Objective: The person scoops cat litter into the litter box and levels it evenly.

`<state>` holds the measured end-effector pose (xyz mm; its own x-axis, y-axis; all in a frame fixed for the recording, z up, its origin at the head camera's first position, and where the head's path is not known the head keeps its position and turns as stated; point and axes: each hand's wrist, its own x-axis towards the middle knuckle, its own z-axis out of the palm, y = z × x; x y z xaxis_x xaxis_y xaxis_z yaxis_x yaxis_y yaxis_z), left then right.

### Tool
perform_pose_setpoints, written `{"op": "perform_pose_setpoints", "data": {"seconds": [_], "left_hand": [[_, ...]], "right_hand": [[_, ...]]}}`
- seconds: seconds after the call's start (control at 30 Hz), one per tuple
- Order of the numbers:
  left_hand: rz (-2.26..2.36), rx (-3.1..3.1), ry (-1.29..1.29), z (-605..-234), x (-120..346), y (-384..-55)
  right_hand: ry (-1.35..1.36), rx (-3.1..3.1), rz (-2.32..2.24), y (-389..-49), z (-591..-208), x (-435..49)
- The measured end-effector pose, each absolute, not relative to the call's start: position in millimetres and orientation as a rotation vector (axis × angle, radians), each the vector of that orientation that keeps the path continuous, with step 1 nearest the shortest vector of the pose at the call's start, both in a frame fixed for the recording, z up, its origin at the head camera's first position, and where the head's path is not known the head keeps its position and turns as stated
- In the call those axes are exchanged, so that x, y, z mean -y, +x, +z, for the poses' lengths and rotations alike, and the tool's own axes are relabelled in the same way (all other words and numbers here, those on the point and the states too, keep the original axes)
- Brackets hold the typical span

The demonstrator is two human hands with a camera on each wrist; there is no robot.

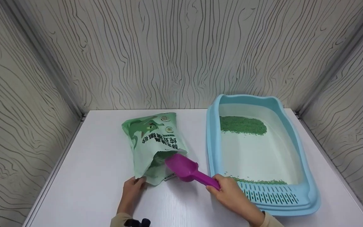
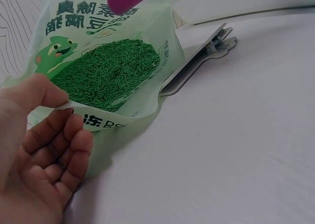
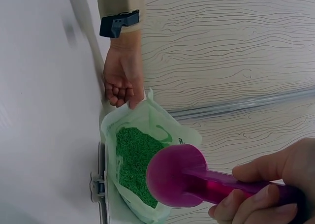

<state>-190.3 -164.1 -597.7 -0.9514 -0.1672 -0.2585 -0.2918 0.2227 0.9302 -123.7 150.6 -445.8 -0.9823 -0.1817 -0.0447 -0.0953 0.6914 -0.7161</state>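
Note:
A green printed bag of cat litter [image 1: 154, 138] lies on the table with its mouth facing me. Inside it, green pellets [image 2: 115, 69] show through the opening in both wrist views. My left hand [image 1: 132, 193] pinches the bag's rim between thumb and fingers, holding the mouth apart. The handle of a magenta litter scoop [image 1: 181, 167] is gripped in my right hand [image 1: 234, 196]. In the right wrist view the scoop's bowl [image 3: 177, 175] hangs in front of the bag's mouth. Whether the bowl holds pellets cannot be told.
To the right stands a light blue litter box [image 1: 210, 142] with a slotted front ledge. Green pellets [image 1: 243, 125] form a patch at its far end, and more lie along the near edge. A grey clip [image 2: 197, 59] sits beside the bag. Wood-patterned walls [image 1: 181, 53] enclose the table.

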Motion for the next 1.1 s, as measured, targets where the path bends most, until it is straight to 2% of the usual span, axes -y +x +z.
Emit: {"op": "perform_pose_setpoints", "data": {"seconds": [1.1], "left_hand": [[1.868,-2.356,-0.444,-596.4,164.7,-189.6]], "right_hand": [[-0.399,-2.781,-1.167,-133.9,-476.1,-110.1]]}}
